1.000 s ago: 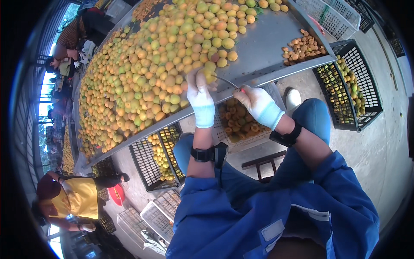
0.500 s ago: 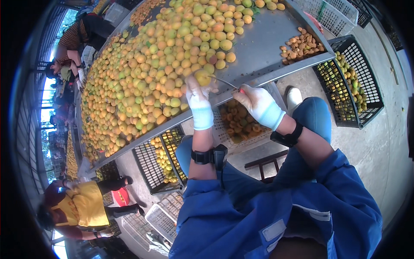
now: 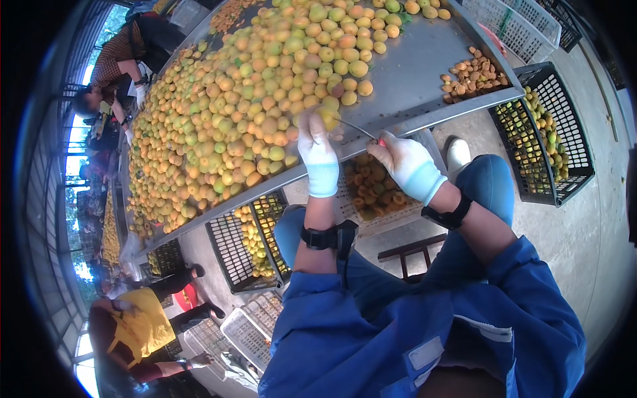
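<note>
My left hand [image 3: 317, 156], in a white glove, holds a yellow apricot [image 3: 329, 117] over the near edge of the metal table [image 3: 413, 76]. Its fingers are closed around the fruit. My right hand [image 3: 408, 164], gloved too, grips a slim metal tool [image 3: 357, 128] with a red handle. The tool's thin, slightly curved shaft reaches left to the apricot; whether its tip is inside the fruit I cannot tell. A wide heap of apricots [image 3: 225, 126] covers the table beyond my left hand. Below my hands, a light crate [image 3: 381, 225] contains opened apricot pieces [image 3: 373, 189].
Brown pits [image 3: 474, 77] lie in the table's right corner. Black crates of fruit stand at the right [image 3: 570, 126] and below the table's edge [image 3: 232, 255]. White crates [image 3: 247, 338] sit at lower left. Two people [image 3: 142, 325] [image 3: 113, 69] are at the left.
Both hands stay at the apricot with the tool; the view has shifted slightly, so the table and crates appear a little lower and farther right. The person in yellow has moved an arm.
</note>
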The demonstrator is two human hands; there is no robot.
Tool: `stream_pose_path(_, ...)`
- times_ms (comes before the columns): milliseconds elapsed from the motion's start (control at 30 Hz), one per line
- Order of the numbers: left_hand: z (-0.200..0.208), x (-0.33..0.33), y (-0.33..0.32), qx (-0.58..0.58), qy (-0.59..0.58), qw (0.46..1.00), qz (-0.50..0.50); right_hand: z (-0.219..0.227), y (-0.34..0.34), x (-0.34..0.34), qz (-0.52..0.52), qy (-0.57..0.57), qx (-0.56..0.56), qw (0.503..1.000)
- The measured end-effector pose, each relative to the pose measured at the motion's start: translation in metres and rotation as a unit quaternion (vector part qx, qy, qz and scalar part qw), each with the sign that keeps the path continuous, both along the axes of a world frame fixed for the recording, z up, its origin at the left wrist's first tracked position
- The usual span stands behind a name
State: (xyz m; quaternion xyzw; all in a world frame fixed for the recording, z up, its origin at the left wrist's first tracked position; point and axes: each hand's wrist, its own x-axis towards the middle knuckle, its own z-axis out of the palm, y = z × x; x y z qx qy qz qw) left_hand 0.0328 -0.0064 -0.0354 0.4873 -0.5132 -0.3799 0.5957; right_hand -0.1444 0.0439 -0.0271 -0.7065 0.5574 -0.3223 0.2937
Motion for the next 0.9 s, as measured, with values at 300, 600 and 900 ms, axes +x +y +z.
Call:
stream_pose_path(300,0.008,-0.016,0.012,0.073,0.090,0.992,-0.041,-0.007,0.002,0.009,0.006,-0.020,0.015,1.000)
stream_pose_path(600,0.004,-0.015,0.011,0.160,0.137,0.968,-0.138,-0.006,0.002,0.013,-0.029,0.001,0.018,0.999)
stream_pose_path(900,0.006,-0.021,0.012,0.145,0.076,0.978,-0.132,-0.008,-0.002,0.008,-0.021,-0.069,0.022,0.997)
